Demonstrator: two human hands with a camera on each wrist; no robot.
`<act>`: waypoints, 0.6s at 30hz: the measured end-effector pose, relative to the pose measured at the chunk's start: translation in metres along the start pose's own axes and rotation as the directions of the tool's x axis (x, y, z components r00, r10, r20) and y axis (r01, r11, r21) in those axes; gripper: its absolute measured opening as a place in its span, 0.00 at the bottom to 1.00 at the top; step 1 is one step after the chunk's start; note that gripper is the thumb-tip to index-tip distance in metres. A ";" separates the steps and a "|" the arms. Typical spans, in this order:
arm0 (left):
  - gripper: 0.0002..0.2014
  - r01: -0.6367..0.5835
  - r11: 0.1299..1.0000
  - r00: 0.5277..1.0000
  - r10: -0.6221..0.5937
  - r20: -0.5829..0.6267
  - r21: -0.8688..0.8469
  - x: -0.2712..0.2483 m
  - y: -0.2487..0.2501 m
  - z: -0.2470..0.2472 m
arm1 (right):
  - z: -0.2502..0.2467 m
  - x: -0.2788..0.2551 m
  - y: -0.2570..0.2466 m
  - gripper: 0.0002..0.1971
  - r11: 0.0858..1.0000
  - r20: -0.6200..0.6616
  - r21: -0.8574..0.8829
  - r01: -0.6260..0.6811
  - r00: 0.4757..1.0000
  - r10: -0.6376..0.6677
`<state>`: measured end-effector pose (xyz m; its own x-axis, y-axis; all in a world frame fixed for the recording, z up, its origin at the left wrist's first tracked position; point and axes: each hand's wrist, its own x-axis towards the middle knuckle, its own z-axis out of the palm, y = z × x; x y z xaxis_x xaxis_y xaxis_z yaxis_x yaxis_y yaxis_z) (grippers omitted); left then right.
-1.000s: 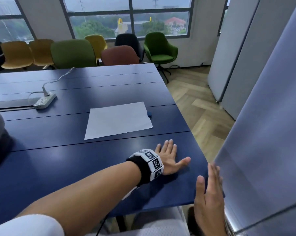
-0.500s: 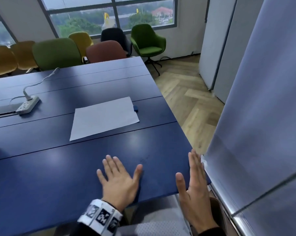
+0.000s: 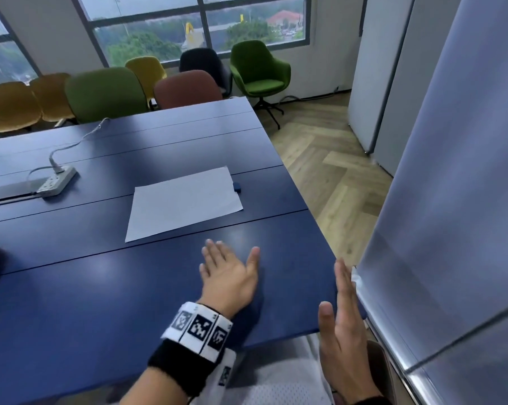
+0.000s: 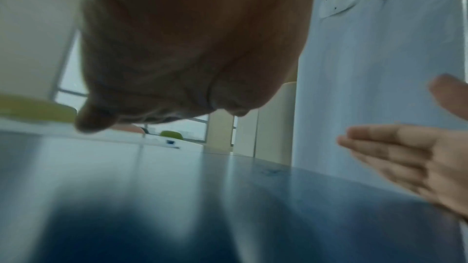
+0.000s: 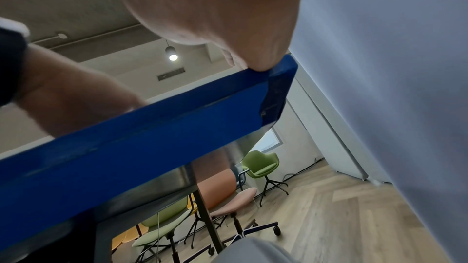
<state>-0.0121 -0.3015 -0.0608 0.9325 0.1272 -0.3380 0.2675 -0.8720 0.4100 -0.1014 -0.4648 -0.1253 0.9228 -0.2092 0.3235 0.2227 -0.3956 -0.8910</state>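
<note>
Blue and glossy, the surface (image 3: 101,302) carries a white sheet of paper (image 3: 185,203) lying flat near its right side, well beyond both hands. A small dark blue object (image 3: 237,187) sits just beside the sheet's far right corner. The left hand (image 3: 229,276) is stretched palm down over the surface near its front right corner, fingers straight and slightly spread, thumb out to the side, holding nothing. The left wrist view shows the palm (image 4: 192,47) low above the surface, though whether it touches cannot be told. The right hand (image 3: 346,325) stands on edge at the front right corner, fingers straight and together, thumb raised, empty, close beside a grey partition (image 3: 451,200). From the right wrist view, its lower edge (image 5: 215,7) seems to meet the surface's corner. A white power strip (image 3: 57,182) lies far left, and green, yellow and reddish chairs (image 3: 106,92) line the far edge.
</note>
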 end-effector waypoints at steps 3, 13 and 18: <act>0.45 0.117 0.991 0.991 -0.120 0.059 0.063 -0.009 -0.028 -0.007 | -0.001 -0.001 0.001 0.39 1.000 0.018 0.004 0.004 1.000 -0.004; 0.61 -0.200 0.960 0.962 0.156 0.223 0.195 -0.023 0.048 0.053 | -0.001 -0.001 0.001 0.41 0.999 0.034 0.047 -0.003 0.999 0.001; 0.39 -0.321 0.941 0.899 0.337 0.280 -0.102 -0.024 0.072 0.056 | -0.009 -0.002 0.002 0.41 0.969 -0.015 0.246 -0.034 0.999 0.039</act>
<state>-0.0290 -0.3937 -0.0705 0.8606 -0.3118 -0.4026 -0.0229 -0.8135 0.5811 -0.1059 -0.4732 -0.1253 0.9260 -0.2374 0.2934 0.2617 -0.1562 -0.9524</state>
